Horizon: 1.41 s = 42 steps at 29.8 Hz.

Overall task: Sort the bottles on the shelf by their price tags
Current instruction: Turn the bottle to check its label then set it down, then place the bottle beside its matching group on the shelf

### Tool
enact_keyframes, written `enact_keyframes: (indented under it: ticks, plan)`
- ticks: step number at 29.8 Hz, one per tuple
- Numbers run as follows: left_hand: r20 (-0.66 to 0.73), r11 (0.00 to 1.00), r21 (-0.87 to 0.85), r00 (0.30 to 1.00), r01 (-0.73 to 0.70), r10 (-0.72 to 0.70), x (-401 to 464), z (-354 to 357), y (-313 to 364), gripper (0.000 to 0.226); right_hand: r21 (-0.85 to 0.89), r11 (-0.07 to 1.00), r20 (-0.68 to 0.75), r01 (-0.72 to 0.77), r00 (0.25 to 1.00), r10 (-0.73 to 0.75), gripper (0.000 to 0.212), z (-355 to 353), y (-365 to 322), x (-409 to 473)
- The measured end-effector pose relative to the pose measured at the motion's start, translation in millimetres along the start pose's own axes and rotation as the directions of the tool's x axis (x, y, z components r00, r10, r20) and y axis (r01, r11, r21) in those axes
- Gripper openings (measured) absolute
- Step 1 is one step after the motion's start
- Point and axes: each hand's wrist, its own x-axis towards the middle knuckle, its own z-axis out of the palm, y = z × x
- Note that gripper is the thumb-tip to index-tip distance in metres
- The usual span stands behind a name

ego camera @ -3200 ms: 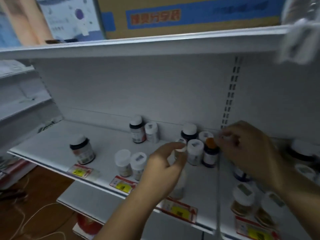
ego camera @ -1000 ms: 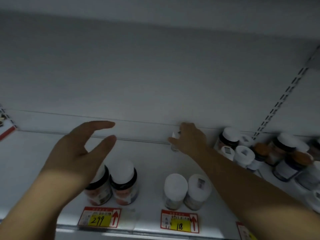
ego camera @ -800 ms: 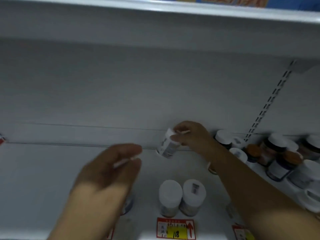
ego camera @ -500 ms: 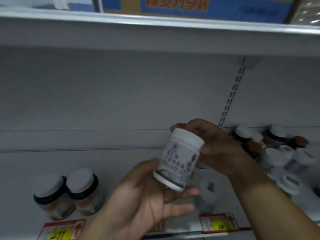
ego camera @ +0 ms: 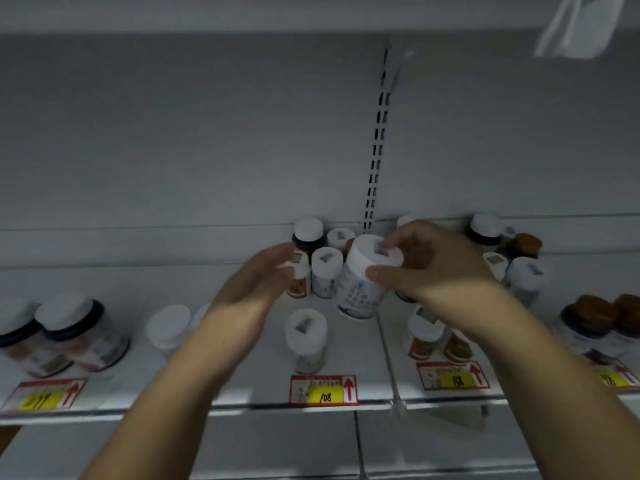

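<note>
In R hand (ego camera: 433, 268): white bottle (ego camera: 363, 282), tilted.

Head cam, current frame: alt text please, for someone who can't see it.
A person's right hand grips a white bottle by its cap, tilted above a white store shelf. The left hand hovers open beside it, near a cluster of small bottles. Red-and-yellow price tags line the shelf edge.

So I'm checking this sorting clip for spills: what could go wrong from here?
The right hand holds the white bottle tilted, by its cap only; it might slip. The bottle cluster stands close beside it, so setting it down could topple one. The open left hand could nudge the small bottle.
</note>
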Motion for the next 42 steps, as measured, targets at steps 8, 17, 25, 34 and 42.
enact_keyframes:
  ticks: [8, 17, 25, 34, 42]
  plan:
    - [-0.103, 0.919, 0.313, 0.970, 0.241, -0.220, -1, 24, -41, 0.026, -0.484, 0.874, 0.252, -0.042, 0.950, 0.185, 0.028, 36, 50, -7]
    - [-0.098, 0.930, 0.311, 0.980, 0.197, -0.174, 0, 14, -54, 0.025, -0.419, 0.902, 0.219, 0.105, 0.976, -0.012, 0.027, 47, 57, 8]
    - [-0.060, 0.979, 0.197, 0.997, 0.057, -0.046, 5, -10, -40, 0.026, -0.763, 0.268, 0.562, 0.588, 0.809, -0.173, 0.039, 130, 48, 117]
    - [-0.126, 0.991, 0.102, 0.987, -0.089, 0.102, 6, -28, -26, 0.033, -0.487, 0.726, 0.520, 0.485, 0.829, -0.205, 0.030, 112, 28, 116]
    - [0.136, 0.992, -0.037, 0.983, -0.121, 0.124, 27, 35, 22, 0.023, 0.145, 0.989, 0.446, -0.005, 0.893, -0.061, 0.021, -23, -20, 62]
